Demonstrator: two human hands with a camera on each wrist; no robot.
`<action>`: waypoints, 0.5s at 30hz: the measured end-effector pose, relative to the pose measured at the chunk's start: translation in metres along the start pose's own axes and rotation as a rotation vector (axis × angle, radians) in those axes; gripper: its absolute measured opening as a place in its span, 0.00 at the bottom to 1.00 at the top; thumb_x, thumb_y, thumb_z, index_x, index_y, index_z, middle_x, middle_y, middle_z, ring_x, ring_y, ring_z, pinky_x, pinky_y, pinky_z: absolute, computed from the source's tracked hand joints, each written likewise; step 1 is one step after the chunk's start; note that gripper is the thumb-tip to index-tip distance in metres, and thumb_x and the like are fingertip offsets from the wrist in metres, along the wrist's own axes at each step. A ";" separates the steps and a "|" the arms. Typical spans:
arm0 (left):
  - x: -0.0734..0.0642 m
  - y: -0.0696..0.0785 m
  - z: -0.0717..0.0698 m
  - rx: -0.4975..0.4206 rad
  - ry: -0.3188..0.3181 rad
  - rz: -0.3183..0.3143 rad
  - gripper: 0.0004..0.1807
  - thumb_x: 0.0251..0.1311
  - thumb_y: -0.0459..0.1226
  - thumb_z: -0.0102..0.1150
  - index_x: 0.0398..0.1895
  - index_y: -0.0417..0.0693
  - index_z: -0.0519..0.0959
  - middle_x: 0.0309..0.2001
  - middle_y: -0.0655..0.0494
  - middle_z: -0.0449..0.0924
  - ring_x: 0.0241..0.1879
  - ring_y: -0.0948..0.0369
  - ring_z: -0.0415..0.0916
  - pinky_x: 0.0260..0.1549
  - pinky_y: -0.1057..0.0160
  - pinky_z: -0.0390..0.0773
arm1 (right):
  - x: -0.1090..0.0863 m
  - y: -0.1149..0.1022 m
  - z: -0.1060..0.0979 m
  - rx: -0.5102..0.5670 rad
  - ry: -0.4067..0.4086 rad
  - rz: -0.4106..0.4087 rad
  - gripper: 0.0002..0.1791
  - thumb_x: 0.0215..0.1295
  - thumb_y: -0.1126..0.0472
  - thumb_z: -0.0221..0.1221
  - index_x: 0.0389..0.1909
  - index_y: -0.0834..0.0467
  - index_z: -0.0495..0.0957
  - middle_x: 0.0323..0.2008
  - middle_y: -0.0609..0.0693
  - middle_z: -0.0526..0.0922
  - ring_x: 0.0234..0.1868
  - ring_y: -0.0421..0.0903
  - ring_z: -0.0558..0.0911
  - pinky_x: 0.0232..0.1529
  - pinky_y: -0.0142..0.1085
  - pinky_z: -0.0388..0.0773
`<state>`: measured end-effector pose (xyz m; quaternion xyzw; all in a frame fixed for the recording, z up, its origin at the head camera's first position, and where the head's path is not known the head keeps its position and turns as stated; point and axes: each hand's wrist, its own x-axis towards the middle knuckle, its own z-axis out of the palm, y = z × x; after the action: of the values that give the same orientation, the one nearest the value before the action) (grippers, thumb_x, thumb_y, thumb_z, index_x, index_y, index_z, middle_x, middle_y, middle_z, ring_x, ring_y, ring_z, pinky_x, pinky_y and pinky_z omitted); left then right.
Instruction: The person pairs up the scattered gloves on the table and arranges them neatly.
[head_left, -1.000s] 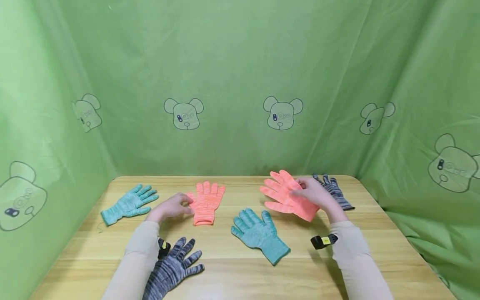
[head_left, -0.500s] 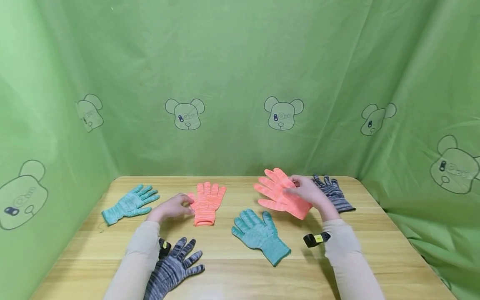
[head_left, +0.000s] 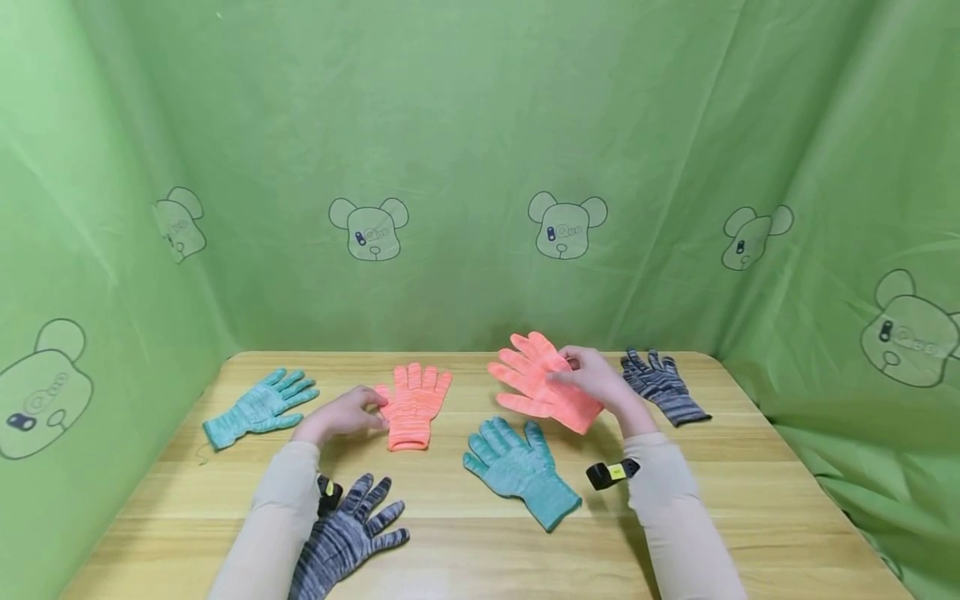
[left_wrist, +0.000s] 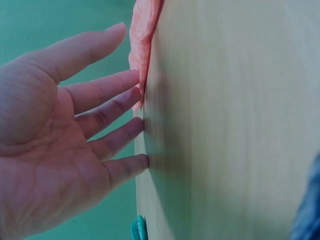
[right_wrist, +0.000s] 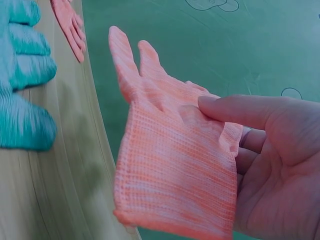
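My right hand (head_left: 596,373) pinches a coral-orange knit glove (head_left: 536,387) by its side edge, thumb on the near face and the other fingers behind. This glove is lifted off the table, its fingers pointing left and away, as the right wrist view also shows. My left hand (left_wrist: 65,125) is open with fingers lightly bent, its fingertips at the left edge of a second coral-orange glove (head_left: 412,408). That glove lies flat, fingers pointing to the back. A teal glove (head_left: 521,471) lies in front of the lifted one, cuff toward the front right.
Another teal glove (head_left: 262,408) lies at the back left, a loose thread by its cuff. A dark striped glove (head_left: 337,542) is at the front, partly behind my left forearm; its like (head_left: 663,387) lies back right. Green curtains (head_left: 465,292) surround the wooden table (head_left: 465,558).
My right hand has carried the lifted coral-orange glove to the left, uncovering more of the dark striped glove at the back right. The left hand stays where it was.
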<state>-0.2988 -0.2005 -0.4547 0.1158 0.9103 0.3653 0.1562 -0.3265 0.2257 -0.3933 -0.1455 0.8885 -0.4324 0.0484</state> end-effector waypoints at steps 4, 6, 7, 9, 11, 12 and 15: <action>0.000 0.000 0.000 -0.004 -0.001 0.001 0.31 0.58 0.40 0.64 0.64 0.37 0.71 0.68 0.35 0.62 0.68 0.38 0.59 0.69 0.38 0.59 | 0.003 -0.003 0.005 0.010 0.000 -0.009 0.13 0.61 0.61 0.65 0.38 0.65 0.75 0.30 0.52 0.80 0.31 0.42 0.74 0.32 0.32 0.74; 0.000 -0.001 0.001 -0.007 -0.001 0.006 0.31 0.58 0.40 0.64 0.64 0.36 0.71 0.68 0.35 0.62 0.68 0.38 0.59 0.68 0.38 0.59 | 0.006 -0.005 0.008 0.018 0.000 -0.010 0.13 0.60 0.61 0.65 0.37 0.65 0.74 0.28 0.50 0.78 0.29 0.42 0.74 0.31 0.32 0.73; 0.000 -0.001 0.001 -0.008 -0.001 0.007 0.31 0.58 0.40 0.64 0.64 0.36 0.71 0.68 0.35 0.62 0.68 0.38 0.59 0.68 0.39 0.59 | 0.007 -0.005 0.010 0.021 0.000 -0.011 0.13 0.60 0.61 0.65 0.37 0.65 0.74 0.28 0.51 0.78 0.29 0.42 0.73 0.31 0.32 0.73; 0.000 -0.001 0.001 -0.007 -0.001 0.006 0.31 0.58 0.40 0.64 0.64 0.36 0.71 0.68 0.36 0.62 0.68 0.38 0.59 0.68 0.38 0.59 | 0.010 -0.006 0.013 0.034 -0.001 -0.008 0.13 0.60 0.61 0.65 0.38 0.64 0.74 0.27 0.49 0.77 0.29 0.43 0.73 0.31 0.33 0.73; -0.001 -0.001 0.000 -0.004 0.001 0.005 0.32 0.58 0.40 0.64 0.64 0.36 0.70 0.68 0.35 0.62 0.68 0.37 0.59 0.68 0.38 0.59 | 0.013 -0.009 0.016 0.047 -0.001 -0.004 0.13 0.59 0.61 0.66 0.38 0.64 0.74 0.27 0.49 0.77 0.29 0.43 0.73 0.31 0.33 0.73; -0.001 -0.001 0.000 0.000 0.002 0.005 0.32 0.58 0.40 0.64 0.64 0.36 0.70 0.68 0.35 0.62 0.68 0.37 0.58 0.68 0.38 0.58 | 0.014 -0.010 0.017 0.054 -0.001 -0.002 0.13 0.59 0.61 0.66 0.38 0.64 0.74 0.27 0.49 0.77 0.29 0.43 0.73 0.31 0.33 0.73; -0.001 0.000 0.000 0.001 0.004 0.009 0.32 0.58 0.40 0.65 0.64 0.36 0.70 0.68 0.35 0.61 0.68 0.37 0.58 0.69 0.38 0.58 | 0.016 -0.014 0.022 0.063 -0.004 -0.013 0.13 0.60 0.61 0.66 0.38 0.65 0.75 0.28 0.49 0.78 0.30 0.43 0.74 0.32 0.33 0.73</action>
<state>-0.2980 -0.2013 -0.4546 0.1192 0.9104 0.3656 0.1527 -0.3345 0.1963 -0.3950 -0.1507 0.8734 -0.4602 0.0521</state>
